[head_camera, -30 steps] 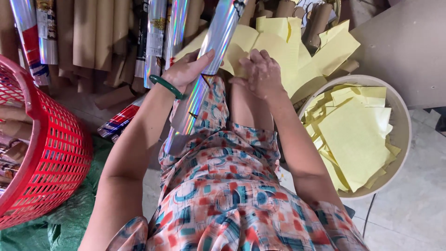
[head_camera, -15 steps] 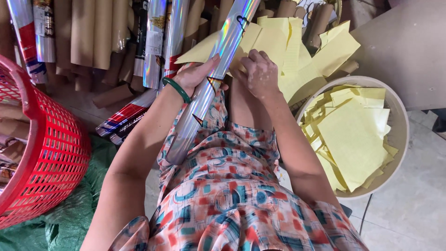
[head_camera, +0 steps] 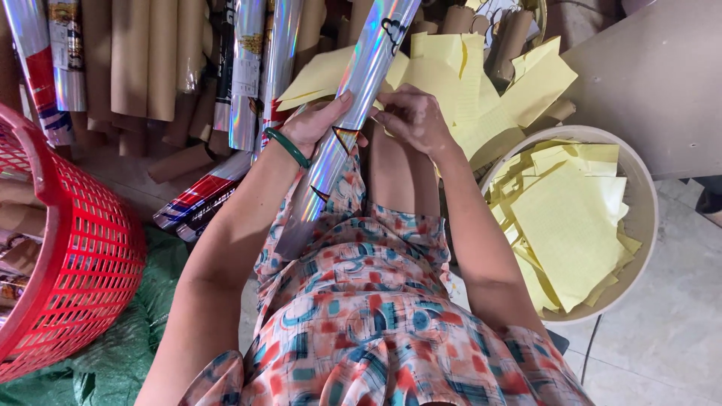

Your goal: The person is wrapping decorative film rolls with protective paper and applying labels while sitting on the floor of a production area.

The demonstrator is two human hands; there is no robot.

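A long shiny holographic foil roll (head_camera: 353, 113) lies slanted across my lap, its far end pointing up and away. My left hand (head_camera: 320, 124), with a green bangle on the wrist, is wrapped around the roll's middle. My right hand (head_camera: 414, 116) sits just to the right of the roll, fingers curled and pinching at its edge; what the fingertips hold is hidden. Loose yellow paper sheets (head_camera: 451, 83) lie right behind both hands.
A red plastic basket (head_camera: 68, 256) stands at the left on a green sack (head_camera: 98, 361). Brown cardboard tubes (head_camera: 143, 68) and more foil rolls (head_camera: 248, 75) lean at the back. A round beige tub (head_camera: 639, 195) of yellow sheets sits at the right, beside a cardboard panel (head_camera: 654, 83).
The foil roll has slid up and away along my lap, and my left hand has shifted its grip along it. My right hand stays at the roll's edge.
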